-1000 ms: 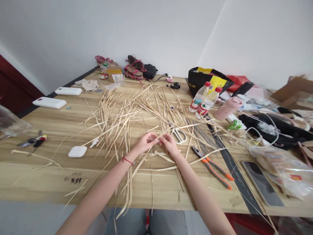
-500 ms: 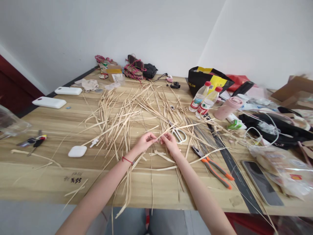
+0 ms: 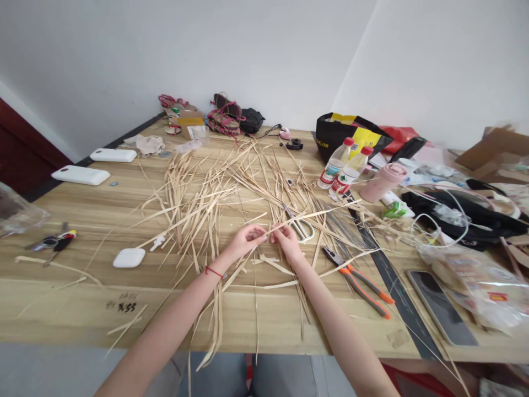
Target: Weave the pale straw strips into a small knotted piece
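Observation:
Close together above the middle of the table, my left hand [image 3: 248, 240] and my right hand [image 3: 286, 240] pinch a thin straw-coloured strip [image 3: 311, 215] of dried plant fibre. From the fingers the strip runs out to the right, over the white-handled scissors [image 3: 303, 230]. Many more loose fibre strips [image 3: 198, 201] lie in a tangled heap behind and left of my hands. Some strips [image 3: 216, 325] hang over the front table edge below my left wrist. The exact spot between my fingertips is too small to make out.
Orange-handled pliers [image 3: 363, 286] and a phone [image 3: 441, 307] lie right of my right arm. Two water bottles [image 3: 346, 172], a pink cup [image 3: 384, 182] and a black bag [image 3: 349, 138] stand behind. At left are a white case [image 3: 129, 257] and keys [image 3: 53, 241].
Both hands stay nearly in place. The strip at my right fingers now reaches out rightward over the scissors, and the left fingers have shifted slightly. The whole view has moved a little.

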A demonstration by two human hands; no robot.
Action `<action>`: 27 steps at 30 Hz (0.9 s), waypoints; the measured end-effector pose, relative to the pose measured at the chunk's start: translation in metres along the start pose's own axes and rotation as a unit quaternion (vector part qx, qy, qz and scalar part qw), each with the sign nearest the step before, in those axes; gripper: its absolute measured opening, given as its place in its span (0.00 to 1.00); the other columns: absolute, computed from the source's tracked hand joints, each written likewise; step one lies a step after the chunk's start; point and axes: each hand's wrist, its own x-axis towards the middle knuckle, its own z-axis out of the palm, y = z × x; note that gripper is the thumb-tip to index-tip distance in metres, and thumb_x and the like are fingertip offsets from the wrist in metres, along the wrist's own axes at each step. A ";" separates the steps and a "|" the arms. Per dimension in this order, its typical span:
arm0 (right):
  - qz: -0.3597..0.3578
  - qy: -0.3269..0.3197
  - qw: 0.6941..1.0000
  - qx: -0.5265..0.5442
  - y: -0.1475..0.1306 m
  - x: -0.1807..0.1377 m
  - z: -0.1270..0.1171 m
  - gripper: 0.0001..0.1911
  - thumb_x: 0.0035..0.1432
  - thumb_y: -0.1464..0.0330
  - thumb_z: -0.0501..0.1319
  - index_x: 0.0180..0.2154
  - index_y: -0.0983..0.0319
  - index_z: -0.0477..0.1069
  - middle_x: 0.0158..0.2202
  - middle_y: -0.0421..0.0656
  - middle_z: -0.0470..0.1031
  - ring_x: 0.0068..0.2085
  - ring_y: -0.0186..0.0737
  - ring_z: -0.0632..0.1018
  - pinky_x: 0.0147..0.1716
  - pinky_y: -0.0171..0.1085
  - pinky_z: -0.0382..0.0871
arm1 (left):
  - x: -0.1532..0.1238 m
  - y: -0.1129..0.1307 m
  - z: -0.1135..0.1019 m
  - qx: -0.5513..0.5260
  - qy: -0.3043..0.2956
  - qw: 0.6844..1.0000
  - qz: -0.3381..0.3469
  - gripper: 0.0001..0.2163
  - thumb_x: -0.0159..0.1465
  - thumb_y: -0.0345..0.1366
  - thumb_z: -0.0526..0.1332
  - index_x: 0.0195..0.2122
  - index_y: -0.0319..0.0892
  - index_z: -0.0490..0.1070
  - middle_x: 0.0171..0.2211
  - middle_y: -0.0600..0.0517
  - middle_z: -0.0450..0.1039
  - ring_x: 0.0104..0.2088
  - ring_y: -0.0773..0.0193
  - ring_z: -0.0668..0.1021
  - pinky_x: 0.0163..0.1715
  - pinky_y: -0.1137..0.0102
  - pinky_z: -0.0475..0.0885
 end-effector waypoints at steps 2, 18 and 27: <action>0.004 0.010 1.000 0.012 0.001 0.001 0.000 0.13 0.47 0.59 0.62 0.30 0.60 0.64 0.17 0.34 0.66 0.19 0.31 0.67 0.22 0.32 0.61 | 0.000 -0.001 0.000 0.003 -0.002 1.000 -0.008 0.13 0.53 0.39 0.62 0.37 0.38 0.69 0.33 0.50 0.73 0.32 0.66 0.74 0.35 0.70 0.70; 0.006 0.024 0.999 0.035 -0.002 0.001 0.000 0.13 0.46 0.59 0.63 0.28 0.60 0.64 0.17 0.35 0.65 0.20 0.30 0.67 0.21 0.31 0.62 | -0.001 0.001 0.000 0.000 -0.011 1.000 0.000 0.13 0.54 0.39 0.62 0.38 0.38 0.70 0.34 0.49 0.73 0.33 0.66 0.74 0.36 0.70 0.70; 0.009 0.036 0.998 0.056 0.002 0.005 -0.004 0.14 0.45 0.59 0.63 0.27 0.60 0.62 0.18 0.34 0.63 0.20 0.30 0.66 0.21 0.32 0.61 | -0.001 -0.002 0.000 -0.002 -0.001 1.000 -0.020 0.14 0.52 0.40 0.63 0.37 0.37 0.72 0.34 0.47 0.74 0.32 0.65 0.75 0.35 0.69 0.71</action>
